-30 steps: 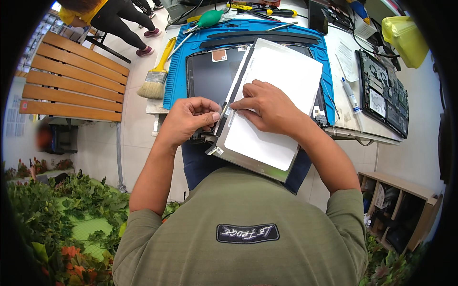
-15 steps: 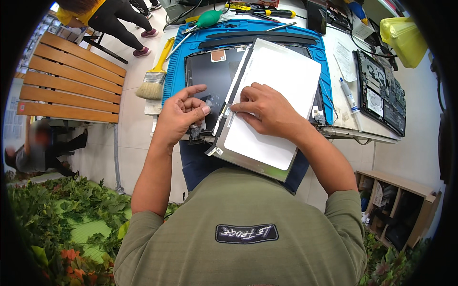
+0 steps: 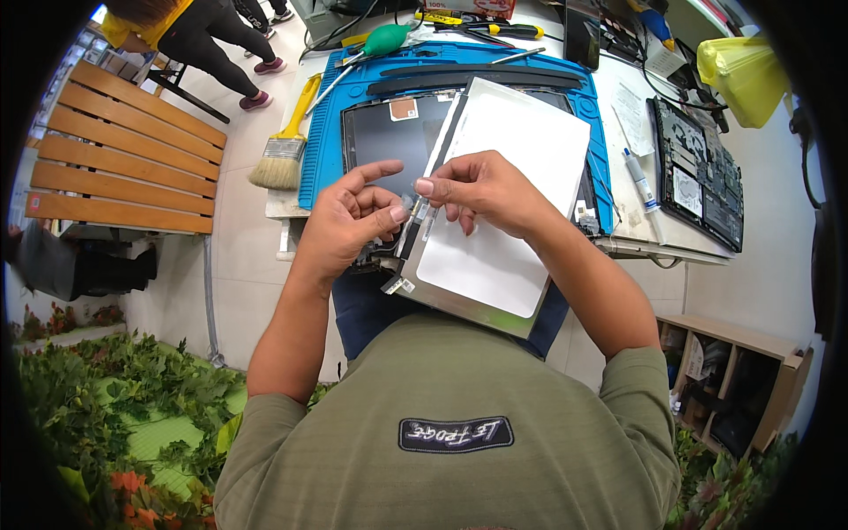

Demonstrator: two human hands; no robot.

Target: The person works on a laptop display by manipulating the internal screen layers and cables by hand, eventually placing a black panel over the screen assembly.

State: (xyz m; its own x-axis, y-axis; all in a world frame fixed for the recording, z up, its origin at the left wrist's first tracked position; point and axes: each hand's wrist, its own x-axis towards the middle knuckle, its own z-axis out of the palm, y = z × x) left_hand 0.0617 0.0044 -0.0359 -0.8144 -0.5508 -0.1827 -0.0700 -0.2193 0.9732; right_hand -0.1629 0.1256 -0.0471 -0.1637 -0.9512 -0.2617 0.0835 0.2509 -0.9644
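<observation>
A laptop screen panel with a white back (image 3: 521,132) lies tilted, its lower end over my lap. A dark strip with a narrow circuit board runs along its left edge. Over that edge my left hand (image 3: 358,216) pinches a small piece of clear tape (image 3: 407,201) between thumb and finger, index finger raised. Close beside the tape, my right hand (image 3: 481,190) has its thumb and index fingertip pressed together; what they hold is too small to make out. Partly under the panel is a dark laptop lid (image 3: 375,137) on a blue work mat (image 3: 322,168).
A yellow-handled brush (image 3: 281,159) and green air blower (image 3: 386,39) lie at the left and back. At right are a white tube (image 3: 642,179), an opened laptop base (image 3: 695,181) and a yellow bag (image 3: 744,79). A slatted bench (image 3: 132,146) stands left; people are beyond.
My right hand has lifted off the panel's edge, and its thumb and index finger now pinch together. My left hand has moved right with the tape, closer to my right fingertips.
</observation>
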